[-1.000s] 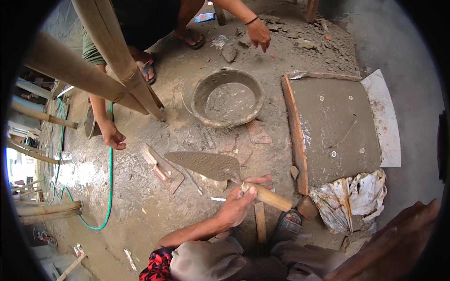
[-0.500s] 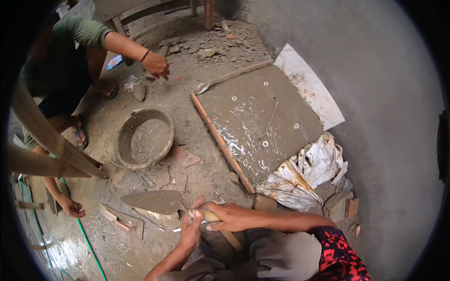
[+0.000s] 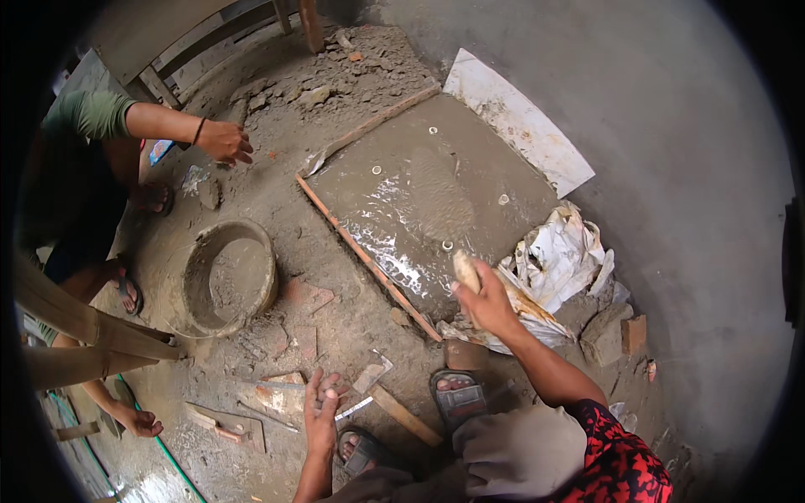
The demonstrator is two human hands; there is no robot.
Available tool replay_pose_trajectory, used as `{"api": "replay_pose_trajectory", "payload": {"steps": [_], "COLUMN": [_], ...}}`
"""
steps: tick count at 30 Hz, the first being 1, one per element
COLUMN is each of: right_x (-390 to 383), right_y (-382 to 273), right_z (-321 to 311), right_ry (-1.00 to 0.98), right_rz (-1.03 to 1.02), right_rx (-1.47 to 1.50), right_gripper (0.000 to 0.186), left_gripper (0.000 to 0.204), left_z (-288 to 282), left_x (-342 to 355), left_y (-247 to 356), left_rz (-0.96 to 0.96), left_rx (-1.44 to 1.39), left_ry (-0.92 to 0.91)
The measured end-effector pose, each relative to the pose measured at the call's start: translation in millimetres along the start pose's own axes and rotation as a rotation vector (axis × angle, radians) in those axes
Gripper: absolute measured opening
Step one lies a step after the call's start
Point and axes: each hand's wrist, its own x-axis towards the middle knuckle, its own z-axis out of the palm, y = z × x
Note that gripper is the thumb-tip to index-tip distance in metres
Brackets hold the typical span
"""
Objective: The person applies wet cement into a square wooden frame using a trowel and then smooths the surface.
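Observation:
My right hand (image 3: 493, 312) is wrapped round the wooden handle of a pointed trowel (image 3: 464, 270), reaching forward over a framed slab of wet mortar (image 3: 348, 201). The trowel's mud-coated blade lies over the slab's middle and blends with its grey surface; whether it touches is hard to tell. Several small pale rings (image 3: 376, 170) are set in the slab. Low in the middle, my left hand (image 3: 323, 402) holds nothing, its muddy fingers loosely bent and apart. Near it on the ground lie a hammer-like tool with a wooden handle (image 3: 406, 415) and a flat float (image 3: 239, 426).
A tub of mortar (image 3: 267, 293) stands left of the slab. A co-worker's hand (image 3: 222, 142) reaches in from the left, beside bamboo poles (image 3: 92, 331). A white board (image 3: 520, 126) and crumpled white sacking (image 3: 560, 256) border the slab's right side. Rubble (image 3: 314, 96) lies behind.
My right hand has carried the trowel forward from near my body to over the slab. My left hand has let go of the trowel. The view has shifted a little.

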Motion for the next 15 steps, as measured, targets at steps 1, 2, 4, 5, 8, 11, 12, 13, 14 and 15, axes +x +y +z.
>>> {"api": "replay_pose_trajectory", "payload": {"steps": [1,2,4,5,8,11,12,13,14,15], "right_x": [18,20,26,30,50,64,59,55,55,55], "right_y": [26,21,14,13,26,38,23,14,18,14], "right_z": [-17,-27,-42,-48,-69,-73,-67,-67,-68,-54], "right_ry": [0.122,0.162,0.202,0.250,0.336,0.424,0.348,0.284,0.308,0.278], "right_rz": [-0.188,-0.126,-0.064,-0.053,-0.143,-0.413,-0.242,-0.072,-0.087,-0.091], "right_rx": [-0.093,-0.062,-0.030,-0.076,-0.228,-0.438,-0.307,-0.185,-0.154,-0.144], "right_gripper": [0.059,0.059,0.059,0.059,0.057,0.054,0.054,0.053,0.053,0.053], "left_gripper": [0.068,0.068,0.067,0.067,0.070,0.068,0.068,0.071,0.074,0.074], "left_z": [-4,-12,-29,-38,-67,-102,-117,-127,-136,-161], "left_x": [4,6,13,18,39,68,76,88,101,100], "left_y": [2,3,11,18,41,59,65,70,73,80], "left_rz": [0.000,0.005,0.010,0.053,0.159,0.183,0.184,0.165,0.142,0.150], "left_rx": [-0.002,-0.039,-0.075,-0.099,-0.136,-0.131,-0.126,-0.144,-0.163,-0.159], "left_ry": [-0.018,0.061,0.142,0.205,0.357,0.541,0.558,0.601,0.639,0.669]}}
